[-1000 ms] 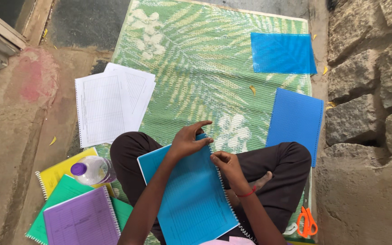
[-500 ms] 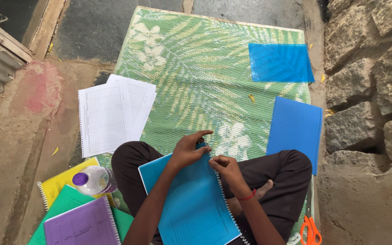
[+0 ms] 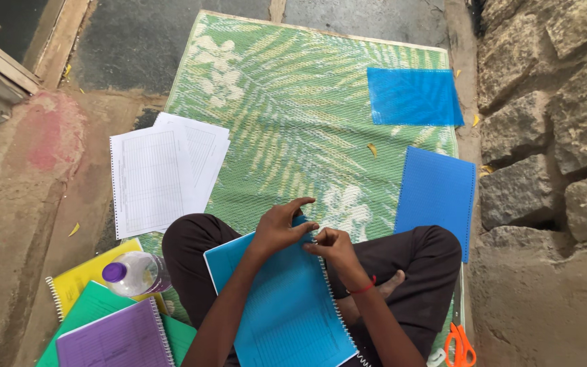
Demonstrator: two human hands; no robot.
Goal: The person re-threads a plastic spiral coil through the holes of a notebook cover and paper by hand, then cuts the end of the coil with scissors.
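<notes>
Resting across the crossed legs (image 3: 402, 272) of a seated person, a blue notebook (image 3: 280, 306) with a wire spine along its right edge is held at its top corner by both hands. The left hand (image 3: 280, 228) is laid on the top edge of the cover, thumb and forefinger spread apart, with the other fingers curled down onto the cover. The right hand (image 3: 334, 246) is closed at the top of the spine, its fingertips pinched together on what seems to be the end of the wire, though the spot is too small to be sure. A red band (image 3: 363, 288) is worn on the right wrist.

A green woven mat (image 3: 293, 109) with a pale leaf pattern is spread under the person. Near its top right corner a thin blue sheet (image 3: 412, 96) is laid flat, and at its right edge, just beside a stone wall (image 3: 552, 122), a blue ribbed cover (image 3: 436, 197) is lying. Off the mat's left edge two white ruled sheets (image 3: 157, 173) are overlapped on the bare floor. By the left knee a plastic bottle (image 3: 134, 274) with a purple cap is lying on a yellow notebook (image 3: 79, 282), next to a green one (image 3: 96, 309) and a purple one (image 3: 113, 340). Orange scissors (image 3: 460, 344) are seen at the mat's lower right corner.
</notes>
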